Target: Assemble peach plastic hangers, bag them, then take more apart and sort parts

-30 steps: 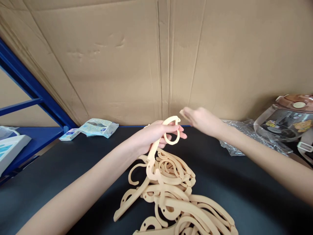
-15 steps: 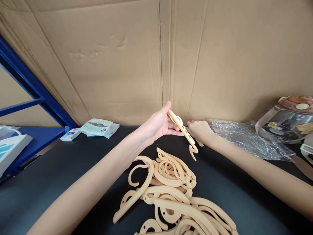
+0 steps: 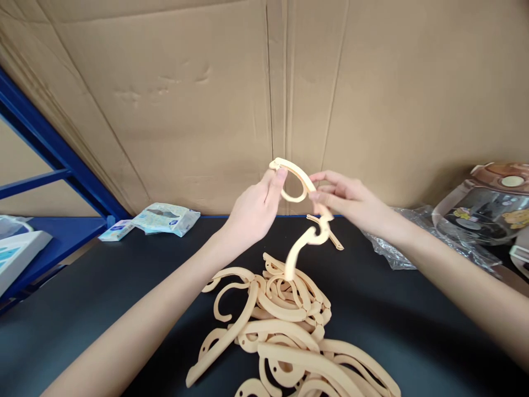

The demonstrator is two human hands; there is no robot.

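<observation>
A beige plastic folding clothes hanger (image 3: 294,167) is held up between my hands above the black table, its lower arm (image 3: 294,256) dangling at an angle and slightly blurred. My left hand (image 3: 255,208) pinches its upper left end, thumb on top. Fingers of my right hand (image 3: 351,197) close on its middle, near the joint. Behind the hanger's lower part, another slim beige piece (image 3: 336,241) lies on the table, partly hidden. Closer to me, a tangled pile of similar folding hangers (image 3: 289,314) runs down to the bottom edge of the view.
Tall cardboard (image 3: 185,99) stands behind the black table (image 3: 103,292). A tissue packet (image 3: 165,219) and a small box (image 3: 117,230) lie at the back left, near a blue metal frame (image 3: 61,154). Clear plastic wrap (image 3: 394,251) and a transparent water bottle (image 3: 483,204) are at the right.
My right hand has risen from the table to the hanger and grips it. The hanger has turned and spread, its lower arm swinging down. The slim piece behind shows more fully.
</observation>
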